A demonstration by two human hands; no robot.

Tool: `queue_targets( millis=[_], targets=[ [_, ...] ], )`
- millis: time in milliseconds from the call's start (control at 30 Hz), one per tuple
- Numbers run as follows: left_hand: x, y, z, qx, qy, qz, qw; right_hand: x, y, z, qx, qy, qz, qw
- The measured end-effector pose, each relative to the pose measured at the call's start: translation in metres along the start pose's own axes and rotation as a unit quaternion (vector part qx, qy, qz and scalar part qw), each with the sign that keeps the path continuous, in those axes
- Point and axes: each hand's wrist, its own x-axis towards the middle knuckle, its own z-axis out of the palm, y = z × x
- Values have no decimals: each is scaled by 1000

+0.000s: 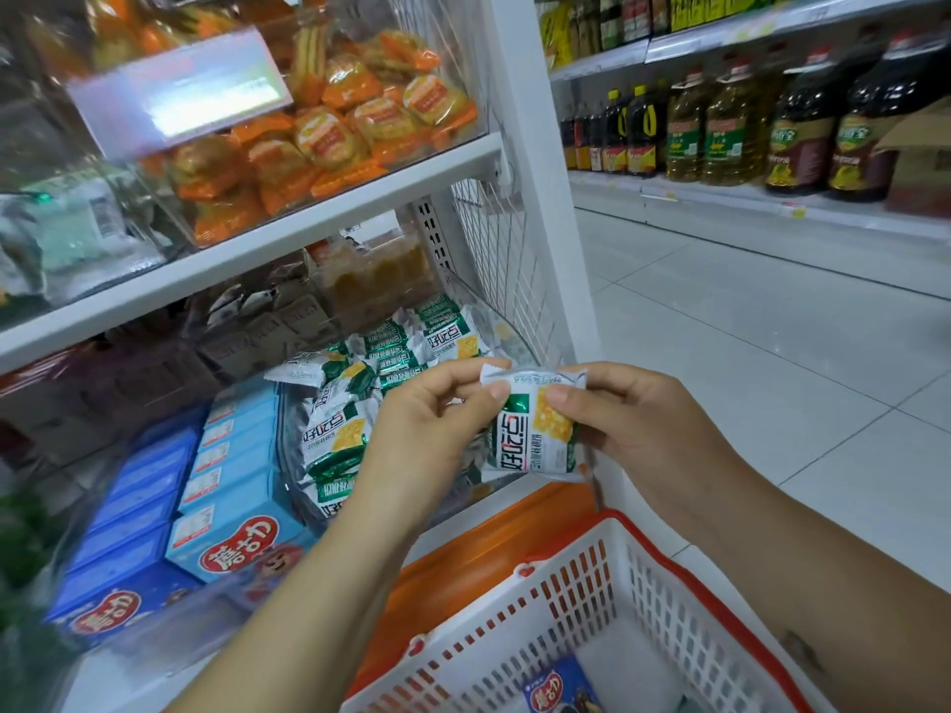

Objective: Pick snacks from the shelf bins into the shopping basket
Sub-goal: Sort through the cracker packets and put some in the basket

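Green-and-white pack (535, 434): you're pinching its top with your left hand (432, 434) and right hand (638, 429), near the basket (576, 589) rim.

White-and-green cracker packet (532, 429) with yellow cracker picture, pinched upright near its top by left hand (432, 434) and right hand (643, 429), near white, red-rimmed shopping basket (592, 584); like packets (334, 429) heaped in clear shelf bin (291, 445) behind; blue snack box (558, 687) inside basket

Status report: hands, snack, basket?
Left hand and right hand both pinch one green snack pack. Basket below, blue pack inside. Nothing between.
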Motion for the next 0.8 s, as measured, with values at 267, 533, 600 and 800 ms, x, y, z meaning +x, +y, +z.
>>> queue_targets(
  millis=[267, 533, 600, 800],
  targets=[
    [-3, 0, 14, -75, 48, -18, 996, 1, 3, 1, 26, 31, 20, 999],
    [0, -9, 19, -87, 57, -51, 993, 3, 3, 0, 22, 54, 48, 997],
    [2, -7, 18, -105, 65, -58, 991, 2, 1, -1, -33, 7, 46, 998],
    [4, -1, 12, -142, 37, -119, 982, 1, 1, -6, -40, -7, 63, 997]
  ],
)
